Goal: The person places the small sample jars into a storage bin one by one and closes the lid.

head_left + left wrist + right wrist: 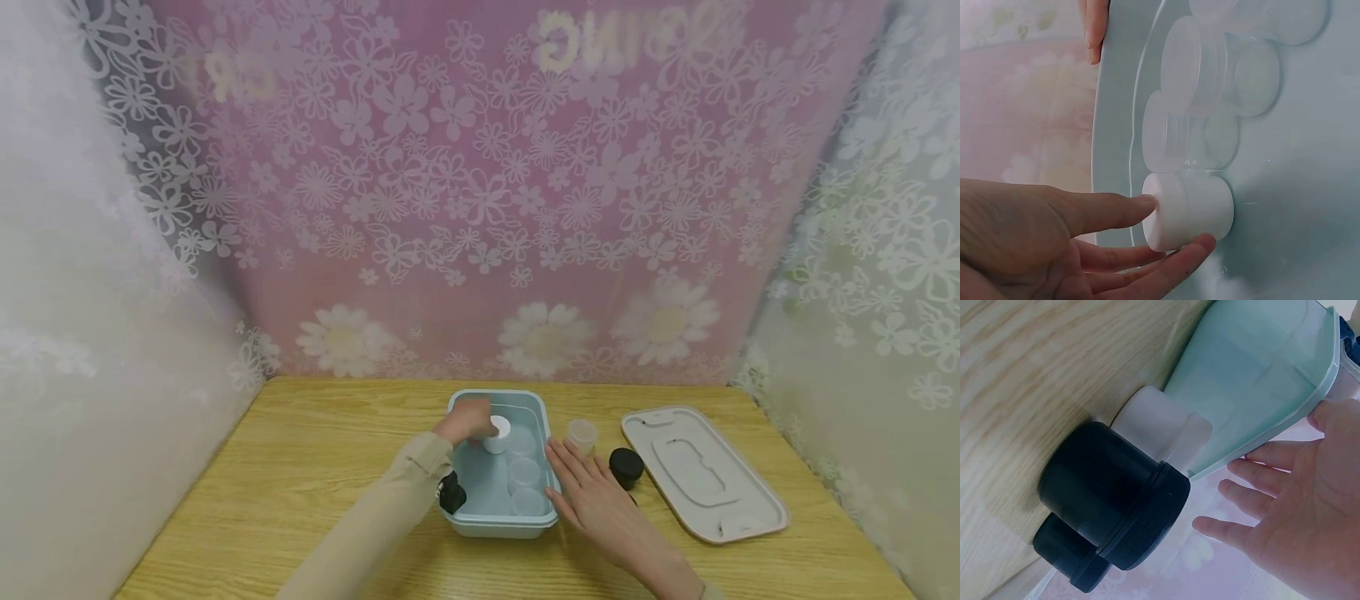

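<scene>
A light blue plastic bin (pixel 498 523) stands on the wooden table. Inside it, my left hand (pixel 471 419) has its thumb on the lid of a small white jar (pixel 1185 212) and its fingers along the jar's side. This jar stands upright at the end of a row of several translucent lidded jars (pixel 1222 78), which runs along the bin's right wall. My right hand (pixel 596 504) is held out with fingers straight, fingertips at the bin's right rim (pixel 1285 434).
Right of the bin stand a translucent jar (pixel 581 433), a large black jar (pixel 1110 487) and a smaller black jar (pixel 1069 553). Farther right, a pale bin lid (pixel 738 487) lies flat on the table. A pink flowered curtain (pixel 487 208) hangs behind the table.
</scene>
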Tool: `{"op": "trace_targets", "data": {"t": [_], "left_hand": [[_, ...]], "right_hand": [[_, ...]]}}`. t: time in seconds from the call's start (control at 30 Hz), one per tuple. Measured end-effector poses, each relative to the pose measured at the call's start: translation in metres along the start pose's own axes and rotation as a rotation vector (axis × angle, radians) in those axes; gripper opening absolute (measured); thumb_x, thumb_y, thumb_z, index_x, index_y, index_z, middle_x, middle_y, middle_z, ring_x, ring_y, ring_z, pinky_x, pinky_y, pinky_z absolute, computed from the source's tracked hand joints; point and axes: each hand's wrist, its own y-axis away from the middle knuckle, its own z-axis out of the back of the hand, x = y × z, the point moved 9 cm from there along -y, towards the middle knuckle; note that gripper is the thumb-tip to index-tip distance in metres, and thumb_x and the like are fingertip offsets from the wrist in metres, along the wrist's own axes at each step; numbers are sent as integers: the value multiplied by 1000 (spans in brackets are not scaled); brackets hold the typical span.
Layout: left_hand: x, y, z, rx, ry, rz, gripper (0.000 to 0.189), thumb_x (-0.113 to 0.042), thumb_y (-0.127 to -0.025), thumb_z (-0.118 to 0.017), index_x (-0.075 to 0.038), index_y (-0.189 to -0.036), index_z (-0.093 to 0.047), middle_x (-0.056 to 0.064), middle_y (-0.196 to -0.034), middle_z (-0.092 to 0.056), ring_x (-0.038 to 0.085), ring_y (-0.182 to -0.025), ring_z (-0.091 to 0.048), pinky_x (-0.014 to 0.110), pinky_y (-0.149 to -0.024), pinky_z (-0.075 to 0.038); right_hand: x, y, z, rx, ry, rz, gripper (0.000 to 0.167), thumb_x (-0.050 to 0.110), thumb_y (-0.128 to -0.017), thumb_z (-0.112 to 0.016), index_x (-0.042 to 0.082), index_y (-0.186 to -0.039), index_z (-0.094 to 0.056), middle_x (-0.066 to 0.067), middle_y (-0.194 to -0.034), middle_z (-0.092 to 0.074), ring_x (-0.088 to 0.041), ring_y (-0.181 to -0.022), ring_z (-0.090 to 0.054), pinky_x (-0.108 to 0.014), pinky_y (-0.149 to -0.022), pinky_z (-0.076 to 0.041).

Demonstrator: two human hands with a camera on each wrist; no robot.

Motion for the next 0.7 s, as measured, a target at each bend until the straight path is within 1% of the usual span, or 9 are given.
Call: {"op": "trace_targets", "data": {"t": [0.07, 0.17, 0.27, 0.37, 0.47, 0.53, 0.6, 0.67, 0.7], "left_hand": [[1, 1, -1, 8, 23, 11, 15, -11, -96, -70, 1, -88, -68, 10, -69, -64, 29, -69, -73, 27, -59, -54], [3, 0, -3, 14, 48, 20, 17, -12, -97, -69, 3, -87, -70, 17, -73, -71, 32, -73, -75, 31, -65, -60], [4, -1, -4, 13, 46, 15, 21, -12, -98, -67, 4, -85, -71, 19, -73, -73, 32, -75, -76, 29, -68, -60], [2, -3, -3, 13, 25, -6, 22, -11, -99, -64, 5, -86, -73, 18, -75, -74, 32, -78, -76, 26, -65, -57], [1, -5, -5, 25, 45, -13, 21, -8, -99, -61, 4, -86, -73, 16, -73, -73, 32, -77, -75, 24, -59, -52], [1, -6, -6, 39, 79, -10, 20, -5, -99, -58, 1, -83, -70, 13, -68, -69, 29, -68, -71, 24, -56, -47], [1, -7, -8, 47, 122, -1, 20, -3, -98, -56, -1, -79, -64, 7, -62, -60, 22, -59, -59, 25, -56, -41], [1, -8, -9, 62, 166, 4, 20, -4, -99, -54, -4, -79, -58, 4, -61, -48, 17, -57, -45, 28, -59, -36], [1, -8, -9, 69, 180, 2, 18, -4, -99, -53, -4, -81, -57, 3, -63, -45, 16, -59, -41, 29, -62, -36]], "right_hand": [[-1, 0, -1, 5, -2, -2, 60, 35, -105, -56, 3, -154, -41, -11, -161, -38, -33, -148, -35, -64, -111, -36], [-1, -1, -1, 9, -7, -2, 60, 35, -105, -56, 3, -154, -41, -11, -161, -38, -33, -148, -34, -64, -111, -36], [0, -1, -1, 6, -11, 0, 60, 34, -105, -57, 2, -154, -42, -11, -160, -39, -33, -148, -35, -65, -110, -36], [1, -1, 1, -7, -10, 7, 60, 33, -104, -58, 2, -153, -43, -12, -160, -40, -34, -147, -36, -65, -110, -37], [2, 0, 2, -25, -4, 17, 60, 32, -103, -59, 1, -153, -43, -12, -159, -41, -34, -146, -38, -65, -109, -38], [3, 0, 3, -38, 3, 24, 60, 31, -103, -60, 1, -152, -44, -13, -158, -42, -35, -145, -39, -65, -108, -39], [3, 1, 3, -48, 10, 28, 60, 31, -103, -61, 1, -152, -44, -13, -158, -43, -36, -144, -40, -65, -107, -40], [2, 1, 4, -56, 14, 30, 60, 30, -102, -61, 0, -152, -44, -14, -157, -43, -36, -144, -41, -65, -107, -41], [2, 1, 4, -57, 12, 29, 60, 30, -102, -61, 0, -152, -44, -14, -157, -43, -36, -144, -41, -65, -106, -41]]}}
